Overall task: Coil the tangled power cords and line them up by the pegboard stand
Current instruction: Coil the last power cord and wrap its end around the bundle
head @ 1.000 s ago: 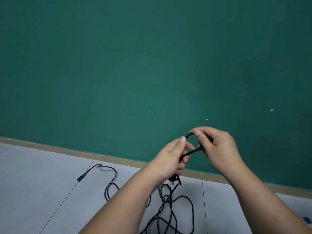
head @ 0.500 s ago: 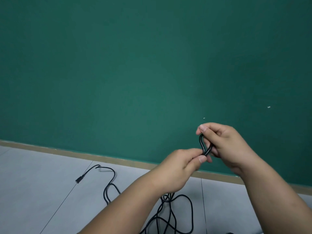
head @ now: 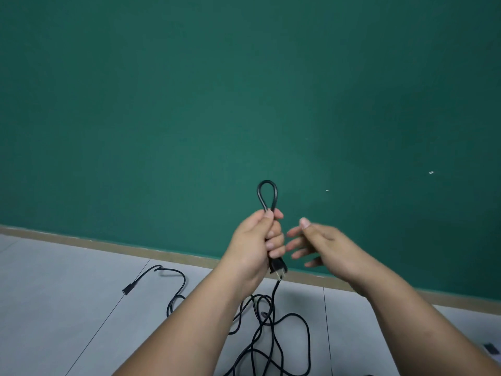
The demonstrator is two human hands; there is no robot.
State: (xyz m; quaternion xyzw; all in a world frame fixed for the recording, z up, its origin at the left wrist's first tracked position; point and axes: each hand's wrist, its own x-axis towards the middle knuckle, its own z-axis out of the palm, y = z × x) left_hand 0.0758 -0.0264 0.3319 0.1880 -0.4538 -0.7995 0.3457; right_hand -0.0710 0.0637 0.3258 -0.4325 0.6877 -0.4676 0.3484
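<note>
Before the green wall (head: 189,104), left hand (head: 253,240) fingers (head: 275,237) clamp the looped power cord (head: 267,181); right hand (head: 328,242) fingers (head: 299,244) spread, just beside.

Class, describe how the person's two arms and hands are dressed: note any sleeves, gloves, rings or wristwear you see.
Both are bare. The left hand and right hand wear no gloves, and no ring shows, though the right one is slightly blurred. The left forearm and right forearm show no sleeve, watch or band down to the frame edge. Visible nails are short and unpainted.
</note>
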